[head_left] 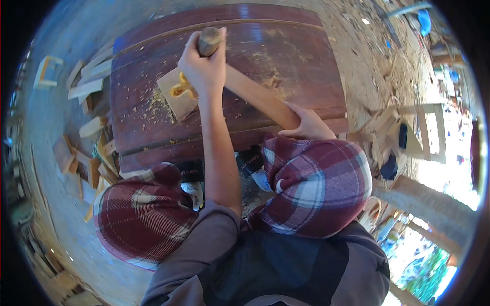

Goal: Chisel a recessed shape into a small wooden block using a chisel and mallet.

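Note:
My left hand (203, 66) reaches forward and is closed around a round wooden tool handle (210, 40) held upright over a light wooden plank (250, 94). Just below that hand, a yellow piece (181, 90) sits on the plank's far end; I cannot tell what it is. My right hand (306, 126) grips the plank's near end, above my right knee. The plank lies slanted on a dark red-brown wooden panel (286, 51) strewn with sawdust and shavings (153, 104). My knees in red plaid trousers (316, 186) frame the panel's near edge.
Several wood offcuts (89, 127) lie on the dirt ground left of the panel, with a small wooden frame (47, 71) farther left. A pale wooden frame (426, 130) and scraps stand at the right. Black shoes (191, 176) show between my knees.

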Demonstrator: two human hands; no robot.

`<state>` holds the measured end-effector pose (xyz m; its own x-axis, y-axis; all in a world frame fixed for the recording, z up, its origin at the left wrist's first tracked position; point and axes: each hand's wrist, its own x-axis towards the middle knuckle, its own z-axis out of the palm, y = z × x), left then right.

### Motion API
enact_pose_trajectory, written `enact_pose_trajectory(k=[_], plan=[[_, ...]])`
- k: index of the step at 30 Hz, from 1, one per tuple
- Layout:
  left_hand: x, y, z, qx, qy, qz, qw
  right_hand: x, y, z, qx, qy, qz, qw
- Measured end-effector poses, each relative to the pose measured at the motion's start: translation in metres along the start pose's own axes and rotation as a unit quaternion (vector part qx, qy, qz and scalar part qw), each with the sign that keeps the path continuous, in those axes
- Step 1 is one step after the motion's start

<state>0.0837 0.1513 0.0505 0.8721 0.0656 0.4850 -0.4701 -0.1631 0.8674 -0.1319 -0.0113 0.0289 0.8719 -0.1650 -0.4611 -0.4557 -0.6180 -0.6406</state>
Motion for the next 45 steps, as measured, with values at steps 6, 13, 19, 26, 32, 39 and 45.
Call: enact_pose_trajectory(k=[6,13,19,26,32,39,45], plan=[[-0.009,0.002,0.014,0.001,0.023,-0.027,0.999,-0.006,0.002,-0.002,0.018,-0.04,-0.013,0.999],[-0.034,0.013,0.034,-0.022,-0.078,0.017,0.997,-0.013,0.007,-0.005,0.051,-0.049,-0.008,0.997],[-0.049,0.031,0.046,-0.039,-0.159,-0.002,0.986,-0.029,0.002,-0.024,0.035,-0.053,0.044,0.997],[-0.062,0.039,0.056,-0.025,-0.162,0.027,0.986,-0.059,-0.003,-0.05,0.056,-0.026,0.08,0.995],[-0.067,0.05,0.058,-0.037,-0.182,0.134,0.973,-0.065,0.03,-0.05,0.012,0.137,0.037,0.99],[-0.067,0.036,0.058,-0.044,-0.256,0.136,0.956,-0.058,0.002,-0.041,0.32,0.316,-0.028,0.893],[-0.069,0.038,0.054,-0.013,-0.324,0.094,0.941,-0.057,0.022,-0.042,0.332,0.274,-0.056,0.901]])
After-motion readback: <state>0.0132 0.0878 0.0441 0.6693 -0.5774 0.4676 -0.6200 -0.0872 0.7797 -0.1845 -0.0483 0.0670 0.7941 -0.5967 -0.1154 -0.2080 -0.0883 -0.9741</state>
